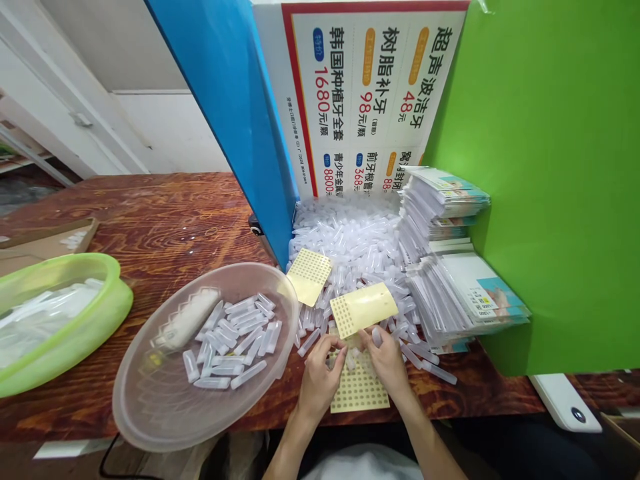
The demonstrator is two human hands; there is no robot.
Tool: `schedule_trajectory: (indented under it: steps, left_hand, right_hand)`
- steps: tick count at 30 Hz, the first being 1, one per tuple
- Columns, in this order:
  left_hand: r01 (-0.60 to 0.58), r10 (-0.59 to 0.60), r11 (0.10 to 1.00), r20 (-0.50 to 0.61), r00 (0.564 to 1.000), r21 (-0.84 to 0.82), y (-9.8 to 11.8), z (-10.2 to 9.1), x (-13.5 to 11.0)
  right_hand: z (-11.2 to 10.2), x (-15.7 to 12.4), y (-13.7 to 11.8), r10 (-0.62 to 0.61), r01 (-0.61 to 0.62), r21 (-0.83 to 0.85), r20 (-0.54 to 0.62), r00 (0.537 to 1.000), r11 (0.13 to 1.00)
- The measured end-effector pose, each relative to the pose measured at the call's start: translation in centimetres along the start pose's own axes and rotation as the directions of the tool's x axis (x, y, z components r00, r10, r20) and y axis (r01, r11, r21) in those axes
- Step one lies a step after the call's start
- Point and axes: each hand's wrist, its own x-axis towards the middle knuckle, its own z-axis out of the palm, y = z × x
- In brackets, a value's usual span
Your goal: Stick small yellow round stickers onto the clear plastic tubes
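The right hand [384, 359] curls its fingers round a tube [377, 337], at one o'clock from a dotted sheet [360, 395]. The left hand [321, 368] has nearly closed fingers; I can't tell on what. Looks like sticker time; the next move needs careful pinching.

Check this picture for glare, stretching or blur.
Head view: pale sheen on the middle yellow paper sticker sheet; head view: apparent wide-angle stretch on the lime-green plastic basin at the left edge; head view: large printing on the white rectangular panel is crisp, the heaped translucent plastic tubes blend whitely toward the back.
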Motion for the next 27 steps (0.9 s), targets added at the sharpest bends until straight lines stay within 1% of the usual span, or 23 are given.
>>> schedule_trajectory:
  steps: [3, 4, 5, 6, 8, 10, 11, 12, 13, 15, 17, 19, 23, 27]
  left_hand:
    - [0.080, -0.079, 0.993, 0.024, 0.997, -0.090, -0.1, 0.1, 0.0]
    - [0.112, -0.108, 0.985, 0.036, 0.993, -0.131, -0.2, 0.2, 0.0]
    - [0.143, -0.136, 0.974, 0.051, 0.989, -0.175, -0.2, 0.3, 0.1]
    - [0.172, -0.161, 0.960, 0.066, 0.985, -0.221, -0.3, 0.4, 0.1]
    - [0.228, -0.205, 0.922, 0.103, 0.973, -0.314, -0.2, 0.7, 0.1]
    - [0.274, -0.234, 0.880, 0.149, 0.961, -0.388, 0.0, 0.9, 0.1]
    - [0.291, -0.240, 0.864, 0.170, 0.956, -0.412, 0.1, 1.0, 0.1]
    - [0.302, -0.242, 0.852, 0.190, 0.952, -0.427, 0.3, 1.1, 0.1]
    - [0.309, -0.239, 0.845, 0.209, 0.948, -0.435, 0.4, 1.2, 0.1]
    - [0.312, -0.229, 0.839, 0.232, 0.945, -0.445, 0.7, 1.4, 0.0]
    - [0.293, -0.208, 0.845, 0.229, 0.951, -0.447, 1.0, 1.6, -0.1]
    - [0.260, -0.179, 0.865, 0.219, 0.959, -0.429, 1.3, 1.6, -0.2]
    - [0.212, -0.135, 0.900, 0.218, 0.966, -0.380, 2.2, 1.4, -0.1]
    - [0.195, -0.124, 0.906, 0.204, 0.971, -0.375, 2.6, 1.3, 0.0]
  right_hand:
    - [-1.5, 0.4, 0.1, -0.005, -0.013, -0.103, -0.180, 0.984, 0.995]
    - [-2.0, 0.5, 0.0, -0.013, -0.010, -0.107, -0.214, 0.977, 0.994]
    - [-2.5, 0.5, 0.0, -0.021, 0.000, -0.098, -0.217, 0.976, 0.995]
    - [-2.9, 0.5, -0.1, -0.033, 0.017, -0.080, -0.196, 0.980, 0.997]
    - [-3.5, 0.5, -0.3, -0.074, 0.073, -0.018, -0.116, 0.990, 0.997]
    - [-3.7, 0.3, -0.4, -0.100, 0.103, 0.097, -0.037, 0.994, 0.990]
    - [-3.6, 0.1, -0.4, -0.079, 0.079, 0.180, -0.008, 0.997, 0.980]
    - [-3.4, 0.0, -0.4, -0.027, 0.021, 0.279, 0.017, 0.999, 0.960]
    - [-3.2, -0.2, -0.4, 0.047, -0.061, 0.387, 0.045, 0.998, 0.920]
    - [-2.6, -0.5, -0.5, 0.189, -0.218, 0.580, 0.111, 0.976, 0.785]
    - [-2.0, -0.7, -0.7, 0.255, -0.288, 0.688, 0.153, 0.955, 0.666]
    - [-1.5, -0.9, -1.0, 0.263, -0.303, 0.732, 0.173, 0.949, 0.610]
    - [-1.0, -1.1, -1.5, 0.262, -0.345, 0.769, 0.236, 0.936, 0.539]
    - [-0.7, -1.1, -1.4, 0.263, -0.367, 0.784, 0.266, 0.927, 0.502]
